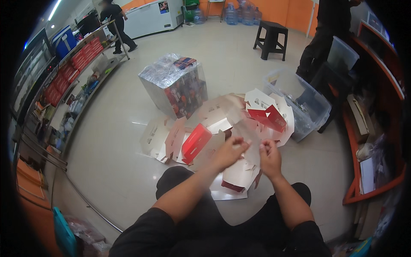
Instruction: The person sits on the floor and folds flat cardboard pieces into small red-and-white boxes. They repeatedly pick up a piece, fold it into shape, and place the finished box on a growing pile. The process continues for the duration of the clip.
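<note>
A strip of thin translucent plastic film (246, 124), blurred in part, stretches up and away between my hands; I cannot tell whether it is a bag. My right hand (269, 157) is closed, pinching its right edge. The curled fingers of my left hand (233, 150) are closed at its left side. Beneath and around them lies a loose pile of white and red folded cardboard boxes. One red box (197, 143) is left of my left hand, a white box with a dark red edge (239, 175) is just below my hands, and another red-and-white box (267, 113) lies beyond them.
A plastic-wrapped bundle (171, 81) stands on the floor beyond the pile. At right are a clear plastic bin (299, 103), an orange shelf (351, 188) and a standing person (327, 34). A black stool (272, 38) is farther back. Loaded shelves (77, 81) line the left.
</note>
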{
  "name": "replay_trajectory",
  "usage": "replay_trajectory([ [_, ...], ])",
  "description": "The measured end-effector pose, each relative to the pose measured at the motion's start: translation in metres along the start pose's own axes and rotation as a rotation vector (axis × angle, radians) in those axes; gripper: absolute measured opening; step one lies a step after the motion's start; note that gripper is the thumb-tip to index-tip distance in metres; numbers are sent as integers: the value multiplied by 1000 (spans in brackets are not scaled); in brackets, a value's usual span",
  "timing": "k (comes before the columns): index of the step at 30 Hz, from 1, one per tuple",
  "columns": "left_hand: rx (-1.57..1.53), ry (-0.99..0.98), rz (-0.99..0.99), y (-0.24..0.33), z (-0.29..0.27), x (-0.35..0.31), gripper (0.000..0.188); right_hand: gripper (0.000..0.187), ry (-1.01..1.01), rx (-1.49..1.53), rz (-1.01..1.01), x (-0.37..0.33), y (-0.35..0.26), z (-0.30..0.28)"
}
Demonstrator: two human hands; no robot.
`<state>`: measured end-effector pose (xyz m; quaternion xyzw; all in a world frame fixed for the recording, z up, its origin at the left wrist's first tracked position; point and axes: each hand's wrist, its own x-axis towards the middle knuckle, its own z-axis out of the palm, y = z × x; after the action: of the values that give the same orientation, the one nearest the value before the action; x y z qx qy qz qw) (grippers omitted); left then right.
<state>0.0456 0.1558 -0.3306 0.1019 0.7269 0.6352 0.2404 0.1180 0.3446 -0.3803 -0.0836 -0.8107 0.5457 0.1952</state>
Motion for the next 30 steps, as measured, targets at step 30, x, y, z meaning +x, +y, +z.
replay_trajectory([
  [30, -702, -48, 182, 22, -17, -3, 35, 54, -207, -195, -822, 5, -49, -38],
])
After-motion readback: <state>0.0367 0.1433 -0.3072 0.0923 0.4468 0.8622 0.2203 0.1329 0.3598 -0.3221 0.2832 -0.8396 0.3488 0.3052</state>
